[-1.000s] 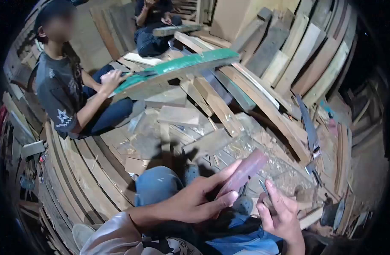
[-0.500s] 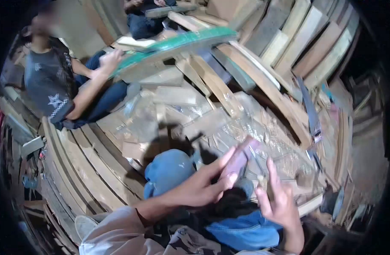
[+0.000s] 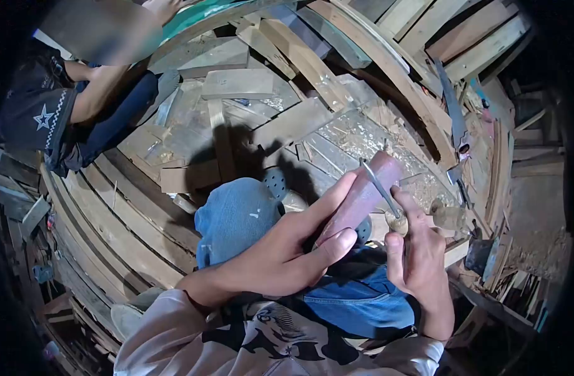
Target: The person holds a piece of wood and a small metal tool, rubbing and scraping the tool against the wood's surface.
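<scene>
My left hand point(image 3: 299, 250) is wrapped round a long pinkish block point(image 3: 362, 194), thumb along its near side and fingers behind it. The block tilts up and away, out past my knees. In my right hand point(image 3: 421, 257) is a thin metal tool with a hooked tip point(image 3: 377, 183) and a short round wooden handle point(image 3: 396, 223). Its thumb and fingers close round that handle. The tool's shaft crosses in front of the block, with the hooked tip at the block's upper left edge.
A person in a dark shirt point(image 3: 36, 113) sits at the left, one hand by a green-topped board point(image 3: 196, 17). Offcuts and shavings cover the floor point(image 3: 356, 135) ahead. Long planks point(image 3: 118, 213) lie at the left. A handsaw point(image 3: 451, 106) leans at the right among boards.
The view has tilted downward. My hands have brought the block and the hooked tool together, and the tool's tip now lies across the block's upper part.
</scene>
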